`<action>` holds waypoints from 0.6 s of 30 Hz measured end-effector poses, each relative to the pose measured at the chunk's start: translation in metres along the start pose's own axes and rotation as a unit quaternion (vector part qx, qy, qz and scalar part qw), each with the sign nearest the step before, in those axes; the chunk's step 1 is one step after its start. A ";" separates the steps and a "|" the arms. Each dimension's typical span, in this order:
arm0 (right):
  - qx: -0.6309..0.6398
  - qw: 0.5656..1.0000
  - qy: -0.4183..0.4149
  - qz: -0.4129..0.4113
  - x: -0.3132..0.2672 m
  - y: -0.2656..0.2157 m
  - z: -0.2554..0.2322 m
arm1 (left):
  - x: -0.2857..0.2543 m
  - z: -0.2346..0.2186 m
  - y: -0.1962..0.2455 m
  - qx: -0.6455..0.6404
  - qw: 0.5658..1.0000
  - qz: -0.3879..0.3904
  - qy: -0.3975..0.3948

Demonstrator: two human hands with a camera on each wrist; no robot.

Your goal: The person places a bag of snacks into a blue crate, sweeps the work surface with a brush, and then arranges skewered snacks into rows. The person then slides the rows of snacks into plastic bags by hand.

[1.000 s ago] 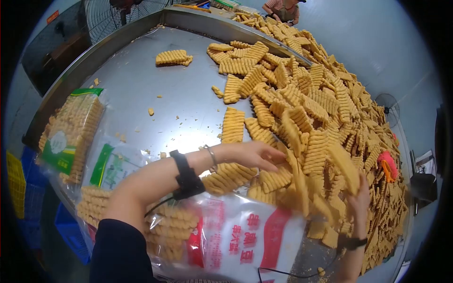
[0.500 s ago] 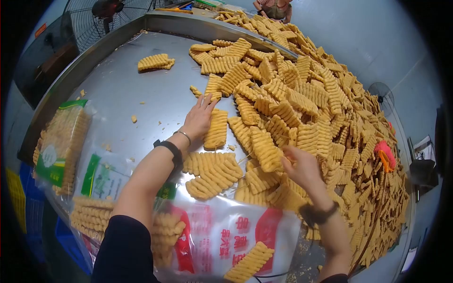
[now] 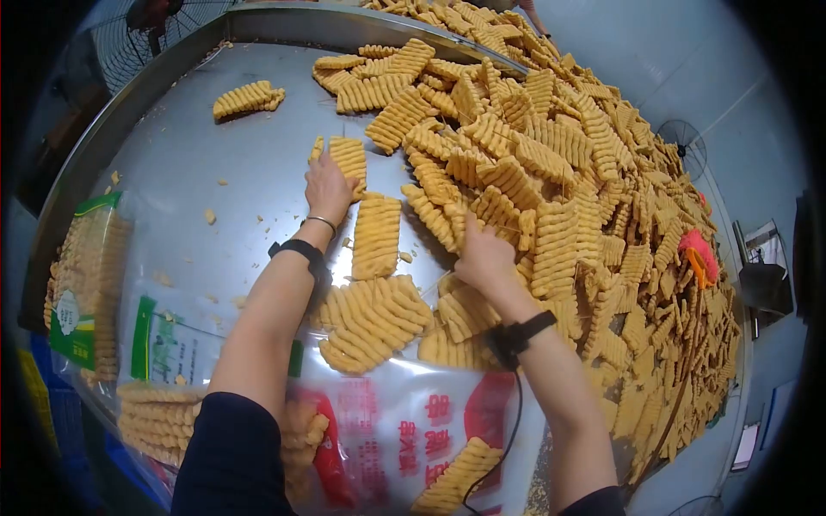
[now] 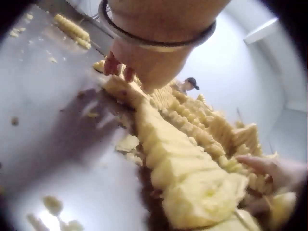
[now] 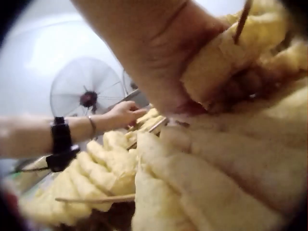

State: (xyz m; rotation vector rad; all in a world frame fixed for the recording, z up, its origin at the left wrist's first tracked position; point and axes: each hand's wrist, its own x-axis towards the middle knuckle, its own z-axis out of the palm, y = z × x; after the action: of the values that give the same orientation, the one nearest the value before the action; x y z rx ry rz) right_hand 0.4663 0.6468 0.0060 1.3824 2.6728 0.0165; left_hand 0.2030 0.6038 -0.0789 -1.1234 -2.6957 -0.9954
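In the head view my left hand (image 3: pixel 329 185) holds a ridged yellow food skewer (image 3: pixel 348 163) by its left edge, low over the metal table. In the left wrist view the bent fingers (image 4: pixel 113 65) hang down at a skewer's far end. My right hand (image 3: pixel 488 258) reaches into the near side of the pile, beside a skewer (image 3: pixel 430 215). In the right wrist view its fingers are mostly hidden, curled around a piece (image 5: pixel 211 72) with a thin stick nearby. Between the hands lies an upright-facing skewer (image 3: pixel 377 236); another ridged slab (image 3: pixel 370 322) is nearer me.
A large pile of skewers (image 3: pixel 585 189) fills the right side. Printed plastic bags (image 3: pixel 370 430) lie in front, a loose skewer (image 3: pixel 460 477) on top. A packed bag (image 3: pixel 90 284) stands at left. A metal rim (image 3: pixel 112 112) borders the table (image 3: pixel 181 181).
My left hand has drawn the skewer beneath it slightly toward me. My right hand has moved left and away from me, and the upright slab it was beside no longer shows there.
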 end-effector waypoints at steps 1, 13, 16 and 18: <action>0.018 0.999 0.033 -0.012 -0.002 0.012 0.001 | -0.001 0.006 -0.003 0.008 0.998 -0.048 0.049; 0.415 0.883 0.184 0.118 -0.202 0.208 -0.117 | -0.027 -0.080 0.082 -0.584 0.764 -0.049 -0.271; 0.400 0.859 0.253 0.194 -0.242 0.265 -0.117 | -0.055 -0.145 0.135 -0.527 0.773 0.108 -0.337; 0.388 0.861 0.264 0.196 -0.263 0.320 -0.104 | -0.069 -0.154 0.147 -0.473 0.769 0.217 -0.372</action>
State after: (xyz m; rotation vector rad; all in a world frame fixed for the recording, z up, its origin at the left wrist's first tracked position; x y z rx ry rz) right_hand 0.8633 0.6234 0.1607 2.4557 2.8683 -0.8497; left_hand 0.3214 0.5490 0.1031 -2.6191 -1.9597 -2.2612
